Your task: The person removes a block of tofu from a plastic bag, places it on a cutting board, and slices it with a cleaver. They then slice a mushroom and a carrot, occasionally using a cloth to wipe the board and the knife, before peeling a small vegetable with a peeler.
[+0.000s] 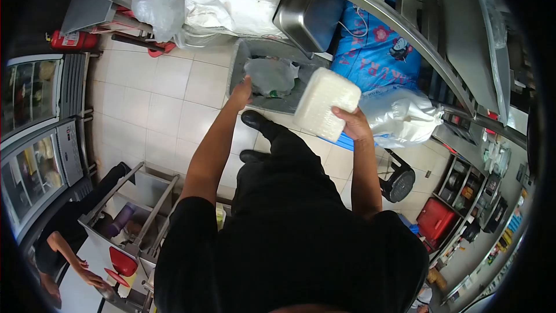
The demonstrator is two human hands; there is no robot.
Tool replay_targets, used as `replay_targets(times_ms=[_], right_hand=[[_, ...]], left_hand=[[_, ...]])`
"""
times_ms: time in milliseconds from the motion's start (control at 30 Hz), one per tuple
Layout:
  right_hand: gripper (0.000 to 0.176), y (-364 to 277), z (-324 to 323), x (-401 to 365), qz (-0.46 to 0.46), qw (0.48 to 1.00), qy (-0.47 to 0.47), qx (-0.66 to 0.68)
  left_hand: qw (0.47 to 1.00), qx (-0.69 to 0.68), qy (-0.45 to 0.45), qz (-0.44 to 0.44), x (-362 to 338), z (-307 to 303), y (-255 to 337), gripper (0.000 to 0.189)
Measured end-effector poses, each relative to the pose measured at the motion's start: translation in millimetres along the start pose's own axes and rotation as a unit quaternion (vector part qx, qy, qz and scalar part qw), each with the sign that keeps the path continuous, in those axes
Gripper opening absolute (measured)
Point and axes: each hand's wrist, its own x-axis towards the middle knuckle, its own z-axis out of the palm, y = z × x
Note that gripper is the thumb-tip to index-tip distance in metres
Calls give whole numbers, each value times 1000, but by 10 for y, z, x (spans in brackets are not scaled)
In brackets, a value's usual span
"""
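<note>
My right hand (354, 123) grips a white rectangular block-like package (327, 103) with rounded corners, its thumb on the top face and its other fingers hidden behind. The package looks wrapped in clear film, and its contents cannot be made out. At the left side of a grey open bin (234, 61), my left hand (243, 93) is closed at the edge of a cloudy plastic bag (271, 76). The bag lies inside the bin, with a bit of green showing under it. Most of the left fingers are hidden.
Behind the bin are a metal container (310, 14), white sacks (231, 0) and a blue printed sack (373, 46). A silvery bag (399, 116) lies right. Overhead runs a metal shelf rail (382, 8). At lower left, another person's arm (72, 258) reaches over a counter.
</note>
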Motion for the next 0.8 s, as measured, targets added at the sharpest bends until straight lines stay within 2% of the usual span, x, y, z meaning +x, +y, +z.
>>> replay_targets(times_ms=[33, 67, 133, 167, 233, 300, 367, 433, 467, 500, 567, 600, 633, 667, 700, 733, 800], right_hand=[[58, 8, 53, 27, 0, 1000, 4, -3], [58, 4, 105, 73, 9, 1000, 0, -15], [59, -36, 260, 184, 24, 999, -17, -41], [59, -69, 370, 262, 25, 998, -23, -44], [57, -118, 660, 449, 58, 988, -84, -116], [52, -125, 1026, 600, 61, 971, -158, -170], [44, -84, 1508, 710, 23, 927, -268, -262], [44, 11, 2082, 753, 43, 877, -323, -353], [42, 95, 2364, 751, 49, 856, -361, -365], [41, 230, 2657, 723, 59, 832, -401, -378], [39, 588, 3226, 469, 29, 814, -472, -338], [39, 806, 3498, 321, 48, 767, -538, -347], [37, 1016, 3727, 153, 81, 752, -563, -334], [36, 1119, 3831, 39, 113, 745, -574, -322], [36, 1303, 3992, -141, 123, 711, -609, -330], [37, 1541, 4150, -296, 135, 646, -666, -349], [37, 1907, 4311, -705, 163, 533, -742, -373]], left_hand=[[998, 58, 6, -15, -11, 112, 48, 81], [998, 56, 2, -14, -20, 119, 115, 81], [968, 184, -63, 160, -66, 58, 210, 88], [969, 180, -57, 160, -208, -4, 264, 88], [958, -33, -258, 121, -1217, -265, 784, 86], [926, -105, -286, 223, -1841, -451, 851, 72], [930, -176, -185, 266, -2126, -603, 631, 62], [914, -240, -59, 322, -2311, -799, 403, 58], [897, -277, 24, 344, -2463, -869, 245, 57], [887, -308, 130, 319, -2533, -943, 50, 58], [813, -416, 243, 325, -2774, -1103, -343, 58], [762, -462, 274, 363, -2892, -1197, -562, 61], [715, -488, 293, 407, -3130, -1274, -739, 66], [690, -497, 375, 368, -3224, -1218, -876, 71], [662, -507, 444, 327, -3348, -1226, -1049, 75], [634, -517, 471, 329, -3549, -1256, -1174, 75], [523, -553, 512, 398, -4018, -1094, -1398, 82]])
